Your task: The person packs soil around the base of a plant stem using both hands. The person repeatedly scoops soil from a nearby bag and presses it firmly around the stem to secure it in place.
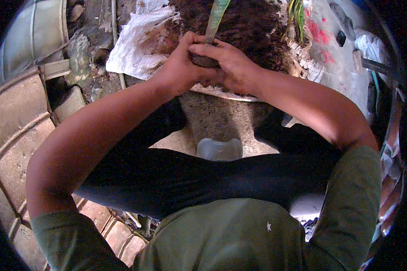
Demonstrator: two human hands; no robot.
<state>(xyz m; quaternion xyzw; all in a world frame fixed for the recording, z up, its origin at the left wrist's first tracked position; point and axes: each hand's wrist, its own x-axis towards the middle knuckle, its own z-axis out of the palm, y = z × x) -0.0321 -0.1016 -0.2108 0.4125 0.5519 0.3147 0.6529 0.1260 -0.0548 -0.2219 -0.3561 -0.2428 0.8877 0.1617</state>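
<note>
My left hand [186, 67] and my right hand [234, 66] close around the sides of a small dark pot or clump of soil [203, 60], thumbs across its top. A single long green leaf [217, 18], like a snake plant's, stands up from it and leans a little to the right. Fingers hide most of what they hold, so I cannot tell if it is a pot. Beneath and behind both hands lies a heap of dark brown soil or fibre [257, 37] on a white woven sack [132, 50].
More narrow green leaves [297, 17] rise at the heap's right edge. A grey, red-marked sheet or slab [329, 67] lies farther right. A translucent plastic item [220, 149] is between my legs. Tan ribbed panels [17, 118] stand at left, beside stones [78, 54] and a thin pole [114, 23].
</note>
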